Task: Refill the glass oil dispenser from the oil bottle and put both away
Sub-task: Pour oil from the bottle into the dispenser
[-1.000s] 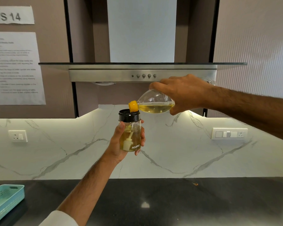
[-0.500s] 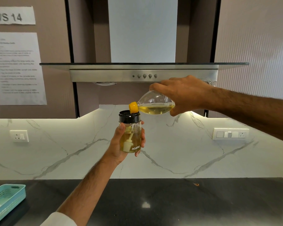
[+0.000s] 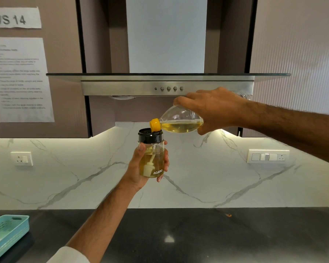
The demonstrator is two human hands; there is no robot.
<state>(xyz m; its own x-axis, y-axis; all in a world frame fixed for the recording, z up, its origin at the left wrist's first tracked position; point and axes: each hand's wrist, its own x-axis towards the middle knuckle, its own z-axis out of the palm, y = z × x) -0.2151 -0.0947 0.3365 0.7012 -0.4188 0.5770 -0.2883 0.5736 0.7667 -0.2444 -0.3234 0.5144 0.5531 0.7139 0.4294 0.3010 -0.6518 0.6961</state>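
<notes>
My left hand (image 3: 139, 169) grips the glass oil dispenser (image 3: 153, 158) upright in mid-air above the counter. It has a black collar at the top and yellow oil fills its lower half. My right hand (image 3: 213, 109) holds the clear oil bottle (image 3: 180, 122) tipped almost level. The bottle's yellow neck (image 3: 154, 124) points left and sits at the dispenser's black rim. Oil lies along the bottle's lower side. My right hand hides the bottle's rear part.
A dark stone counter (image 3: 198, 236) runs below the hands. A teal basket (image 3: 6, 234) stands at its left edge. A steel range hood (image 3: 167, 86) hangs just above my right hand. Behind lies a marble backsplash with a socket (image 3: 21, 158) and a switch plate (image 3: 267, 156).
The bottle's yellow neck has come down a little to the dispenser's rim. Both hands stay almost in place.
</notes>
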